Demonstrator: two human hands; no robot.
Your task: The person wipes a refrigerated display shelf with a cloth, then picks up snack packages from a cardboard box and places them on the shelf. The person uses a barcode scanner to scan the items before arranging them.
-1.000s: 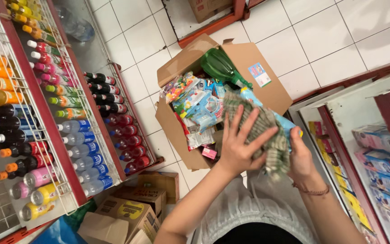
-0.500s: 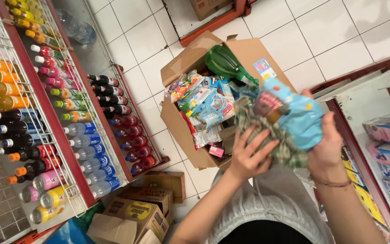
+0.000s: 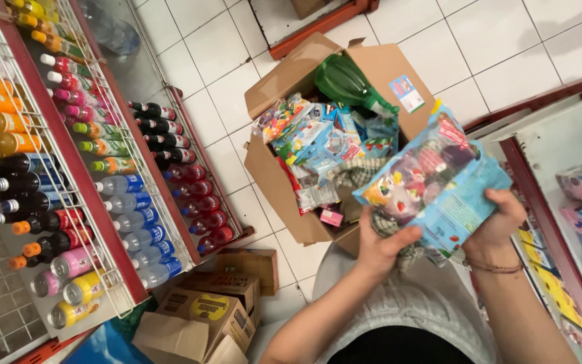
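The wire drink rack (image 3: 69, 202) is the biggest thing here, standing left of the open cardboard box (image 3: 392, 67) and packed with bottles in rows too many to count: orange, dark, red, clear with blue caps, green, pink and yellow. The box sits on the white tiled floor (image 3: 500, 54), flaps spread; it holds one large green plastic bottle (image 3: 348, 84) lying across its far corner and a jumble of bright packets in blue, red and clear wrap (their number cannot be told). Below the box, toward the person, lie three smaller brown cartons (image 3: 213, 307). To the right of the box runs a red-edged shelf (image 3: 574, 222) with blue and pink packages.

Just right of the box, above its near edge, both hands grip a stack of about two or three blue snack bags (image 3: 439, 182) with a checked cloth beneath. The left hand (image 3: 382, 246) curls its fingers round the lower left edge; the right hand (image 3: 500, 226) clasps the lower right edge.
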